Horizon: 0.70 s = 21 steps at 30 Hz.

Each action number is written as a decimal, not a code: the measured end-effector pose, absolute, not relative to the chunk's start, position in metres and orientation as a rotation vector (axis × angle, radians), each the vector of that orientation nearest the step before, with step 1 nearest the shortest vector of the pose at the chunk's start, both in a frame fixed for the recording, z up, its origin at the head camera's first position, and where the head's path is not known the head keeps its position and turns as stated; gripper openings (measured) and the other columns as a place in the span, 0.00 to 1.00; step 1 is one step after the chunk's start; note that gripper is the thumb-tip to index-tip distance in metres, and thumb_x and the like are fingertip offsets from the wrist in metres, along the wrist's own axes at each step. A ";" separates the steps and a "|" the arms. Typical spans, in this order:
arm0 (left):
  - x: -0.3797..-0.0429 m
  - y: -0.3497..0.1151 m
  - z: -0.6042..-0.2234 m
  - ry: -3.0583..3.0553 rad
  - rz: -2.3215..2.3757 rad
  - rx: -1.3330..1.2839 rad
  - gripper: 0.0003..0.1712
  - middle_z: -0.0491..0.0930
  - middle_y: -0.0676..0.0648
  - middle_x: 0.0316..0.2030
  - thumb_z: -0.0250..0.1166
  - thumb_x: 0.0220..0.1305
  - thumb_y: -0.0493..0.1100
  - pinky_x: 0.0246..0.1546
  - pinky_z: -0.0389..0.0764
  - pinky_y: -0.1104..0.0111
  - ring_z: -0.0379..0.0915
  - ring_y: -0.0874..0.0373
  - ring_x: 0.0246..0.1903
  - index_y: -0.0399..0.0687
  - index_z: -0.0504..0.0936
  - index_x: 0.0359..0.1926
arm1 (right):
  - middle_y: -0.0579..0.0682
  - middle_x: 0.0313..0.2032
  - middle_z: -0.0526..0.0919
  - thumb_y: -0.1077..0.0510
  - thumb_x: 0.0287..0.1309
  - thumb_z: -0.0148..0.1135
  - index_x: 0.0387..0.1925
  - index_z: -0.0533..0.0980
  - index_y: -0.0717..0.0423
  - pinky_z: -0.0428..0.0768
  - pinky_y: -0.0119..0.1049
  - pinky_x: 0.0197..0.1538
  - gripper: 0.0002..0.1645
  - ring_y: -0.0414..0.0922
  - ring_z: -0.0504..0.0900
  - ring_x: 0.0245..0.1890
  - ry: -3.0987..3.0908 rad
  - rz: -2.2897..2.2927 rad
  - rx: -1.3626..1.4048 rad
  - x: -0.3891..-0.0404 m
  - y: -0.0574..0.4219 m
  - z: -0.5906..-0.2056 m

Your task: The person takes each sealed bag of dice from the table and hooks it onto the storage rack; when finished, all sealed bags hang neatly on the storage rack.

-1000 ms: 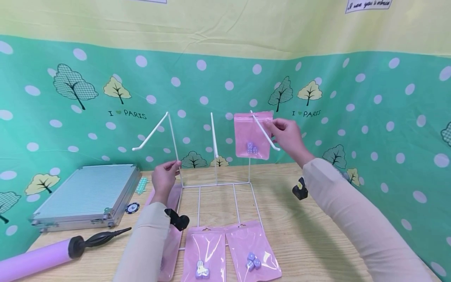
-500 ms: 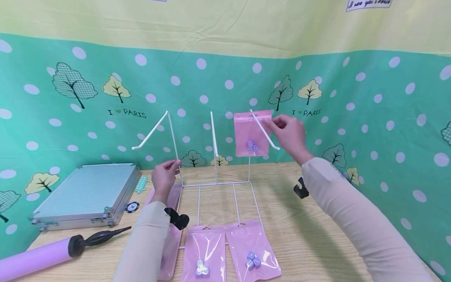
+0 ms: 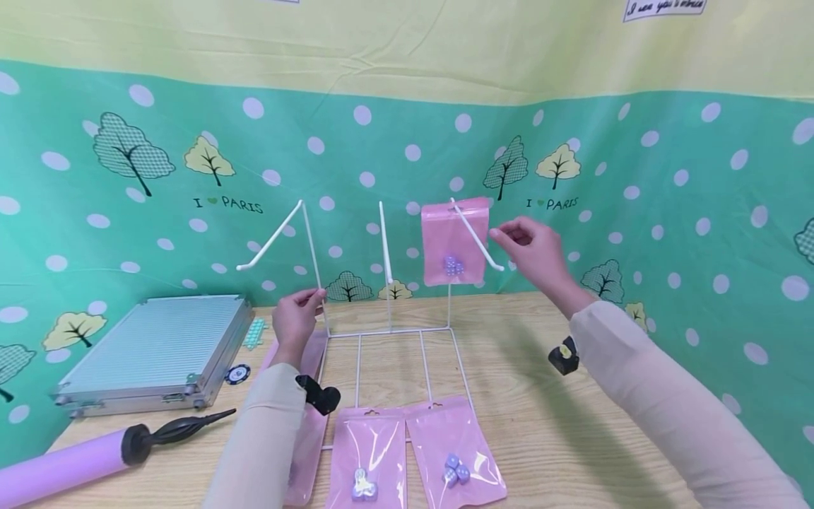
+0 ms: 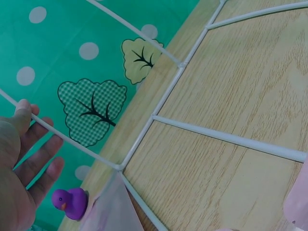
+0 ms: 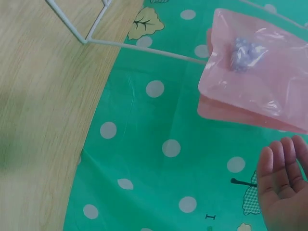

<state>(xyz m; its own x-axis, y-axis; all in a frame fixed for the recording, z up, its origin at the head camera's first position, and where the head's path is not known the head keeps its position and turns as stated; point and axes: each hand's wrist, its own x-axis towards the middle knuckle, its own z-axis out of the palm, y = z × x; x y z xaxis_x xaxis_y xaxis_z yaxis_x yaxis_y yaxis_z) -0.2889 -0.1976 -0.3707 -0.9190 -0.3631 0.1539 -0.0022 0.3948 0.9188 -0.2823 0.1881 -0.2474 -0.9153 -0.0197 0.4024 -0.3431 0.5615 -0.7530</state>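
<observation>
Cloth (image 3: pixel 394 127) printed with pale dots and trees hung behind and to the right of a wood-grain tabletop (image 3: pixel 521 410), yellow above and green below. One white wire rack (image 3: pixel 388 331) stood on the wood, with three prongs (image 3: pixel 385 244). On the right prong hung a pink pouch (image 3: pixel 445 233) with purple dice (image 3: pixel 453 266) near its bottom; the right wrist view showed a second pink layer behind, whether another pouch could not be told.

Three more pouches (image 3: pixel 381 445) lay at the rack's base, two in front and one at the left, partly under a sleeve (image 3: pixel 261 438); the rightmost contained three dice. Nearby were one ribbed case (image 3: pixel 152 346), one chip (image 3: pixel 238 374), one purple pump (image 3: pixel 70 459) and one purple duck (image 4: pixel 72 203).

The left hand (image 3: pixel 296 322) pinched the rack's left upright. The right hand (image 3: pixel 537 251) held nothing, its fingertips just beside the hanging pouch.
</observation>
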 end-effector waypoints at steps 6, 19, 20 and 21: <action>-0.290 -0.199 -0.372 -2.330 -1.552 0.324 0.24 0.85 0.38 0.53 0.62 0.75 0.53 0.51 0.83 0.56 0.85 0.45 0.50 0.41 0.83 0.59 | 0.53 0.43 0.82 0.42 0.70 0.62 0.56 0.78 0.58 0.81 0.28 0.39 0.26 0.46 0.79 0.38 -2.504 1.371 0.306 -0.263 0.194 -0.255; -0.289 -0.200 -0.371 -2.346 -1.566 0.326 0.23 0.84 0.38 0.54 0.61 0.76 0.51 0.52 0.83 0.54 0.84 0.44 0.51 0.42 0.82 0.61 | 0.53 0.46 0.86 0.49 0.68 0.66 0.53 0.80 0.58 0.83 0.40 0.50 0.20 0.50 0.83 0.45 -2.668 1.477 0.568 -0.217 0.191 -0.299; -0.289 -0.199 -0.371 -2.347 -1.566 0.325 0.23 0.84 0.38 0.54 0.61 0.76 0.51 0.52 0.83 0.54 0.84 0.44 0.51 0.42 0.82 0.61 | 0.53 0.46 0.86 0.50 0.68 0.66 0.53 0.80 0.59 0.83 0.39 0.50 0.20 0.50 0.83 0.46 -2.672 1.495 0.584 -0.214 0.190 -0.304; -0.289 -0.199 -0.370 -2.347 -1.567 0.324 0.23 0.84 0.38 0.54 0.61 0.76 0.51 0.52 0.83 0.54 0.84 0.44 0.51 0.42 0.82 0.61 | 0.53 0.46 0.86 0.51 0.68 0.67 0.53 0.80 0.60 0.83 0.38 0.50 0.20 0.50 0.83 0.46 -2.674 1.512 0.604 -0.211 0.190 -0.309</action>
<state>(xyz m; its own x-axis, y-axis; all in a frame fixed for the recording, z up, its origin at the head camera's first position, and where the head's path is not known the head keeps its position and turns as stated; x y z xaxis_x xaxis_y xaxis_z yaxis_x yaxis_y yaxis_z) -0.2891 -0.1993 -0.3705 -0.9296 -0.3479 0.1220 -0.0207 0.3794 0.9250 -0.2111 0.1900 -0.3086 -0.9255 -0.3245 0.1954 -0.3347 0.4590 -0.8230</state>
